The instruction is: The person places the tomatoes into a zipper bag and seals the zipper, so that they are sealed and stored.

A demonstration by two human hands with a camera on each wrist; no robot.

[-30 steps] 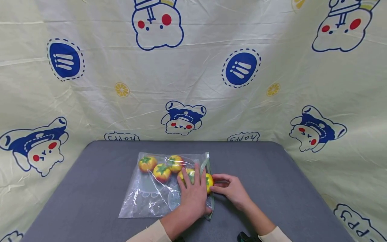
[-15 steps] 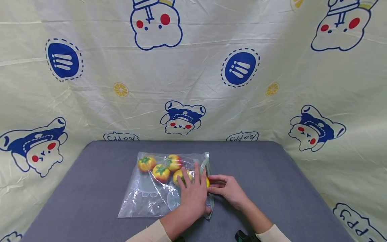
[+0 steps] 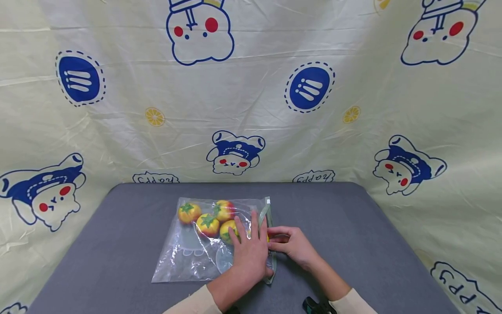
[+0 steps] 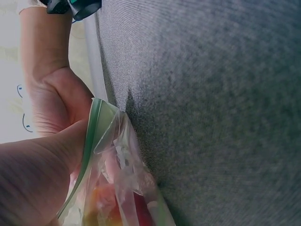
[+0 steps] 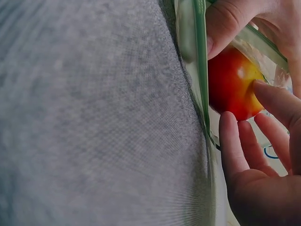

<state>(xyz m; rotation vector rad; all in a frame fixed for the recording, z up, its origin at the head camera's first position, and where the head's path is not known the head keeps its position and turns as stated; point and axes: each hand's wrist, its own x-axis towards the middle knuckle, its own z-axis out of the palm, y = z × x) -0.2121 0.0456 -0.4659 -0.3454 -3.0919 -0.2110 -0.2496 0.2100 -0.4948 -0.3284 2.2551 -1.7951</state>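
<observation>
A clear zip bag (image 3: 176,264) with a green-edged mouth lies flat, its opening toward the right. Several round fruits (image 3: 208,225), red and yellow with green star-shaped tops, sit inside it. My left hand (image 3: 251,255) rests on the bag near the mouth, fingers spread and straight. At the opening my right hand (image 3: 294,246) holds one more such fruit (image 5: 235,87) between thumb and fingers. That fruit lies inside the green zip edge (image 5: 201,61) in the right wrist view; in the head view the left hand mostly hides it.
A grey cloth-covered table (image 3: 333,209) carries the bag. Behind it hangs a pale curtain (image 3: 251,100) printed with cartoon bears and orange slices. A black device (image 3: 313,305) sits at the right wrist.
My right hand has moved left, taking its fruit deeper into the bag's mouth. The fruit ahead of it has shifted left from under my left hand, which stays in place.
</observation>
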